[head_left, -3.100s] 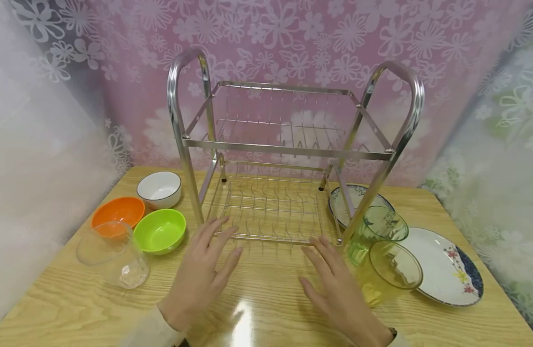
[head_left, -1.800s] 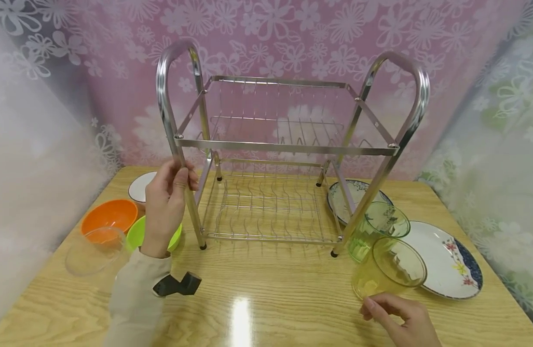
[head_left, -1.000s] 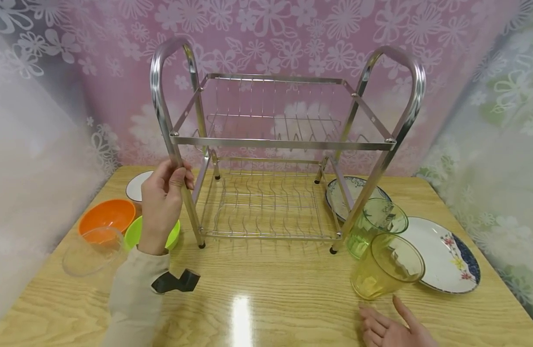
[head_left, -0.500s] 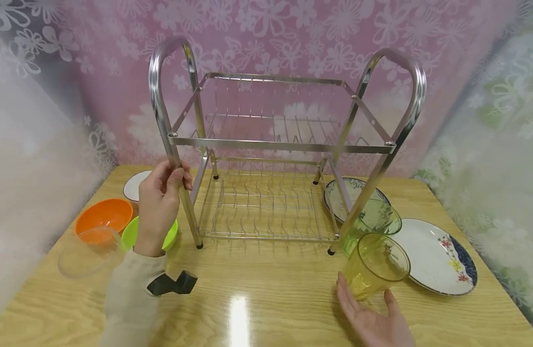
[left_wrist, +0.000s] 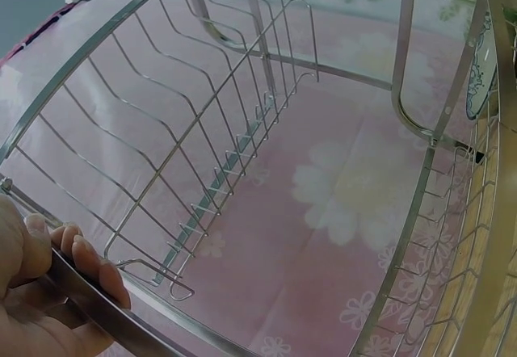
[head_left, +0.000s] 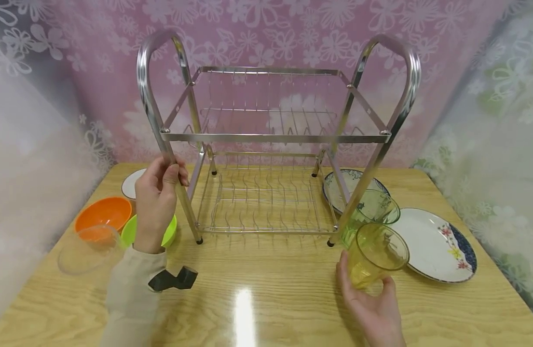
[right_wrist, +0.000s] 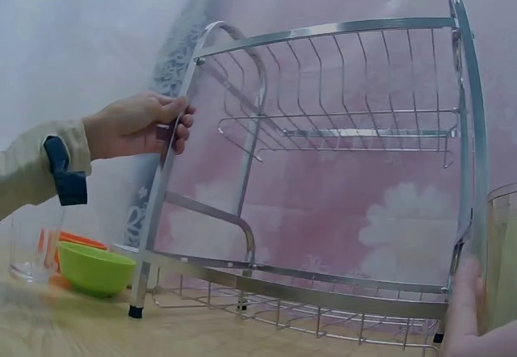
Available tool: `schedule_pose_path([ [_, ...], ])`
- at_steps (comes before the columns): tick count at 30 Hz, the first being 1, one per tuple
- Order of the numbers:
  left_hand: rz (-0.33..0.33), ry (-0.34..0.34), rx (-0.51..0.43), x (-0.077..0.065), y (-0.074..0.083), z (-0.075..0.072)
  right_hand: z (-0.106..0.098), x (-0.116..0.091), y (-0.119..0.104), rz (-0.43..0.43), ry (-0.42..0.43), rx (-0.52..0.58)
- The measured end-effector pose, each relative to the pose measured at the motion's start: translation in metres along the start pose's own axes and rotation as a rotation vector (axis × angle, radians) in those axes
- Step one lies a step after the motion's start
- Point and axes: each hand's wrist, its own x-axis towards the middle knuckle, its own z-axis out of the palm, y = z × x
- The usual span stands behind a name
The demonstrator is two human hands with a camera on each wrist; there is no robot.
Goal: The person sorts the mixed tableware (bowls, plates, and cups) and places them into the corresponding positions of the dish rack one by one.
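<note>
My left hand (head_left: 157, 205) grips the left front post of a two-tier metal dish rack (head_left: 275, 138). In the left wrist view, fingers (left_wrist: 93, 268) curl round that post. My right hand (head_left: 372, 303) holds a yellow drinking glass (head_left: 375, 255) low down, fingers on its left side and thumb on its near right. The glass stands close to the rack's right front leg, just before a green glass (head_left: 370, 212). Only part of the right hand (right_wrist: 468, 317) shows in the right wrist view, beside the glass. Both rack tiers hold no dishes.
Left of the rack are an orange bowl (head_left: 103, 212), a green bowl (head_left: 170, 231), a white bowl (head_left: 131, 183) and a clear glass (head_left: 88, 255), partly behind the left arm. A flowered plate (head_left: 422, 241) and a blue-rimmed plate (head_left: 335, 190) lie right on the wooden table (head_left: 283, 289).
Both hands were spread before the rack; the left has since taken hold of its left post. My right hand has come round the yellow glass, which has shifted slightly left with the green one.
</note>
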Motion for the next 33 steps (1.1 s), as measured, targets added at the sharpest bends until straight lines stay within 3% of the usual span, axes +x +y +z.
schedule_pose_path([
  [11,0.002,0.013,0.009,-0.001,0.001,-0.001,0.006,0.008,0.009,-0.098,-0.005,0.143],
  [17,0.003,0.015,-0.003,-0.001,0.001,0.0,0.005,0.016,0.014,-0.082,-0.004,0.177],
  [33,-0.014,0.012,-0.013,0.0,0.001,0.001,-0.013,0.035,0.061,-0.005,0.019,0.034],
])
